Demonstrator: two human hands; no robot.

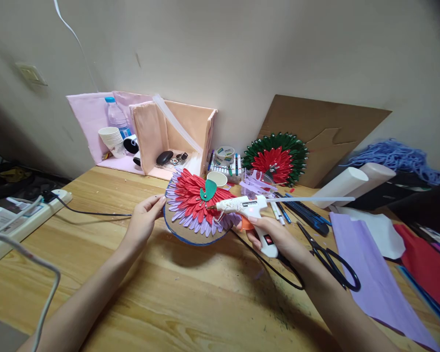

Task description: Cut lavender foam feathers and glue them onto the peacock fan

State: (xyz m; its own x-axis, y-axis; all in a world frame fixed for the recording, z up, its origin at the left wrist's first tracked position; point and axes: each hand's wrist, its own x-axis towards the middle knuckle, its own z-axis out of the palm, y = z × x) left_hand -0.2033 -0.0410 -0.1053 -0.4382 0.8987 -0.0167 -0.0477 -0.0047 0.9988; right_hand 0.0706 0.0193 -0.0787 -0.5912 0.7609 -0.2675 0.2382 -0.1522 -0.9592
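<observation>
It looks like glue time: the left hand (143,221) pinches the round card (196,236) above the tabletop (150,308), the right hand (276,233) grips the glue gun (252,207) (tip (210,208) near red petals (188,191)), and dabbing would need both steady.

Hands (143,220) (270,233) hold petaled disc (201,233), glue gun (250,206).

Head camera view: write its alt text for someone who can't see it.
The right hand aims a white hot glue gun at a round cardboard piece layered with red and lilac petals, which the left hand holds by its edge. Black-handled scissors and lilac paper lie to the right on a wooden table.
</observation>
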